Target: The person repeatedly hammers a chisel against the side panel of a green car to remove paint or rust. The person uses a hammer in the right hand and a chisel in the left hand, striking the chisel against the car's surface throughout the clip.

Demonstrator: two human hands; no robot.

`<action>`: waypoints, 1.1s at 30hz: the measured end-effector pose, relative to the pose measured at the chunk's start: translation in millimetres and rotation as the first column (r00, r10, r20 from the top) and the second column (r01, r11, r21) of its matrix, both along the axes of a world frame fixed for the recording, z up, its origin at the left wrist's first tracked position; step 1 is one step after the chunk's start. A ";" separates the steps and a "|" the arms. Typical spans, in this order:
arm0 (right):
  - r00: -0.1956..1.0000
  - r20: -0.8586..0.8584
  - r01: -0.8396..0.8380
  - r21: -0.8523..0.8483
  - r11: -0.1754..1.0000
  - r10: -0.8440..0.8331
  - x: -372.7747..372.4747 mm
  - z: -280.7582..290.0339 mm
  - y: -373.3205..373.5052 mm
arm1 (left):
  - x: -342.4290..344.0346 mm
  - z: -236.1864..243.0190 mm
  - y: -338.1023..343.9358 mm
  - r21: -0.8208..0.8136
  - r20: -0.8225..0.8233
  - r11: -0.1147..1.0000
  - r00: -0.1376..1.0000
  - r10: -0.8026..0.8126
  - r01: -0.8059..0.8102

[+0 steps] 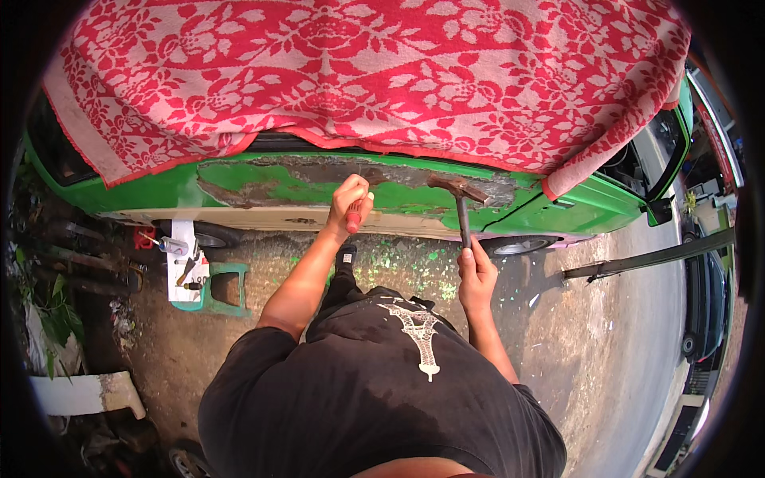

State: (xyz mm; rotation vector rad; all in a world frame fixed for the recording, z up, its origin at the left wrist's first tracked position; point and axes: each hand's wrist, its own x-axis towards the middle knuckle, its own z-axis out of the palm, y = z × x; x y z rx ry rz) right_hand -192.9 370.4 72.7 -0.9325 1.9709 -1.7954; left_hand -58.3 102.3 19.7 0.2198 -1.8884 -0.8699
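Observation:
My left hand point(349, 201) is closed around the red handle of a screwdriver point(353, 220). Its shaft is mostly hidden by my fingers, and it is held against or just short of the green car's side panel point(279, 188); I cannot tell which. On that panel the green paint is broken away along a long strip, with brown and grey patches showing. In my right hand point(477, 275) is the dark handle of a hammer point(460, 191). The hammer's rusty head is raised in front of the panel, to the right of the screwdriver and apart from it.
A red and pink floral blanket point(358, 80) covers the car's upper part. At left, a green plastic stool point(229, 288) bears papers and small tools. Green paint flakes point(430, 275) dot the ground. To the right, a dark post point(653, 256) slants past a parked car point(705, 307).

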 end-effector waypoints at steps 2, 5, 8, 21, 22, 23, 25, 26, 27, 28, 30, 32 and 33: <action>0.999 0.038 0.000 -0.006 1.000 0.000 -0.8 -2.0 0.6 | -2.5 3.9 -6.8 -0.023 -0.031 1.000 0.999 0.014 -0.015; 0.999 0.036 0.001 -0.026 1.000 0.000 -0.9 -5.2 -1.7 | -4.3 4.5 -12.3 -0.019 -0.030 1.000 0.999 0.011 -0.011; 1.000 0.015 0.007 -0.016 1.000 -0.007 -0.7 -2.9 -1.8 | -5.1 3.4 -13.4 -0.019 -0.027 1.000 1.000 0.015 -0.015; 1.000 0.008 -0.016 -0.033 0.999 0.016 -4.7 -5.0 -4.1 | -7.1 4.8 -12.9 -0.031 -0.025 0.999 0.999 0.024 -0.025; 1.000 0.002 -0.016 -0.029 0.999 0.016 -4.4 -4.1 -4.5 | -6.9 4.9 -12.9 -0.025 -0.022 0.999 0.999 0.023 -0.024; 1.000 -0.003 -0.017 -0.026 1.000 0.016 -4.6 -4.7 -4.3 | -6.6 4.8 -12.6 -0.020 -0.019 1.000 1.000 0.022 -0.023; 1.000 -0.013 -0.019 -0.019 1.000 0.018 -5.1 -7.3 -3.8 | -6.8 5.9 -12.3 -0.019 -0.005 1.000 1.000 0.021 -0.021; 0.999 -0.019 -0.027 -0.018 0.999 0.027 -4.9 -8.0 -4.2 | -8.1 6.9 -11.8 -0.024 0.005 1.000 1.000 0.019 -0.019; 0.999 -0.025 -0.035 -0.016 0.999 0.034 -4.3 -8.5 -4.8 | -9.6 7.9 -11.3 -0.028 0.015 0.999 1.000 0.018 -0.018; 0.999 -0.030 -0.043 -0.013 0.999 0.043 -1.5 -3.6 -7.2 | -11.6 9.8 -10.6 0.006 0.019 1.000 1.000 0.000 0.000; 0.995 -0.046 -0.086 0.019 0.996 0.086 3.2 10.6 -9.7 | -18.0 14.2 -11.3 0.074 0.024 0.997 0.999 -0.038 0.036; 0.984 -0.129 -0.127 -0.004 0.992 0.126 11.9 37.1 -16.4 | -23.9 21.6 -13.8 0.100 0.057 0.995 0.998 -0.019 0.013; 0.969 -0.205 -0.148 -0.041 0.988 0.136 16.2 50.8 -20.3 | -27.1 25.2 -15.2 0.084 0.080 0.996 0.997 0.015 -0.021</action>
